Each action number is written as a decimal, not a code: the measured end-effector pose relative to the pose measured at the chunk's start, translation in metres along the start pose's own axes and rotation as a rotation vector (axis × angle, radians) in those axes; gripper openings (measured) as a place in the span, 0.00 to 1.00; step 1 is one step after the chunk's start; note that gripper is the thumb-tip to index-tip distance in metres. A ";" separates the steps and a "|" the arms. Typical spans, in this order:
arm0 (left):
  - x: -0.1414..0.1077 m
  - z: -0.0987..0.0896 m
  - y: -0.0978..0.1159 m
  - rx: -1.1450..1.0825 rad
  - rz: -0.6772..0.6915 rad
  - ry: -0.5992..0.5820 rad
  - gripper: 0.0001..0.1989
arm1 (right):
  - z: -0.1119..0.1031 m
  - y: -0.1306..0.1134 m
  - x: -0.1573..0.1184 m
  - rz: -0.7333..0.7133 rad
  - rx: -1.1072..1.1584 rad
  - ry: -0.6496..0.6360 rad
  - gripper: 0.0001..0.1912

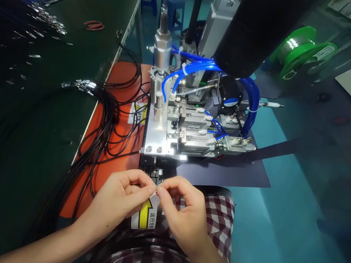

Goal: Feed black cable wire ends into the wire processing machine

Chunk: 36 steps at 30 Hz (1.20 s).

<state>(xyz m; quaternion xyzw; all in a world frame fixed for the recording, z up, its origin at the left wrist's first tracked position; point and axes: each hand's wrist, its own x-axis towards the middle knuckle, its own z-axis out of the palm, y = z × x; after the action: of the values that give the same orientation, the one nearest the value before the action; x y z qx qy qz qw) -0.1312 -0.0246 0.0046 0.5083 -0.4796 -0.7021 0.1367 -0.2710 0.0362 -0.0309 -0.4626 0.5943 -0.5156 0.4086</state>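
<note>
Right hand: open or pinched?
Pinched. The right hand has thumb and index fingertips together, close beside the left hand, also pinching. Anything between the fingertips is too small to identify.

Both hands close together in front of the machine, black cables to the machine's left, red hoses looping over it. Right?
One error: the hoses are blue, not red, per the head view. The left hand and right hand, machine and cables are as you say.
</note>
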 end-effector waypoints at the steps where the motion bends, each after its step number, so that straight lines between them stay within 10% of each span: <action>1: 0.000 0.000 0.001 0.001 -0.003 -0.003 0.17 | -0.001 -0.001 0.000 -0.044 -0.035 0.006 0.06; 7: -0.002 0.002 0.003 -0.038 0.010 -0.007 0.17 | -0.004 -0.003 0.002 0.040 0.021 -0.069 0.07; 14: -0.003 0.003 0.000 -0.009 0.004 0.011 0.17 | -0.002 -0.001 -0.002 -0.182 -0.195 0.014 0.04; 21: -0.008 0.009 -0.006 0.308 0.434 0.142 0.09 | -0.006 -0.005 0.004 0.300 0.352 -0.208 0.13; 30: -0.001 0.007 -0.002 0.162 0.405 0.041 0.08 | -0.007 -0.003 0.002 0.312 0.321 -0.215 0.13; 36: 0.000 -0.005 0.003 0.487 0.302 0.084 0.10 | -0.013 0.008 0.016 0.270 0.209 -0.196 0.13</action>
<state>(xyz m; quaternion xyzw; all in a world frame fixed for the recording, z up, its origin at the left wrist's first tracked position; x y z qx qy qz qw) -0.1283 -0.0289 0.0065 0.4775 -0.6983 -0.5163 0.1336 -0.2889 0.0237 -0.0373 -0.3819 0.5516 -0.4672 0.5759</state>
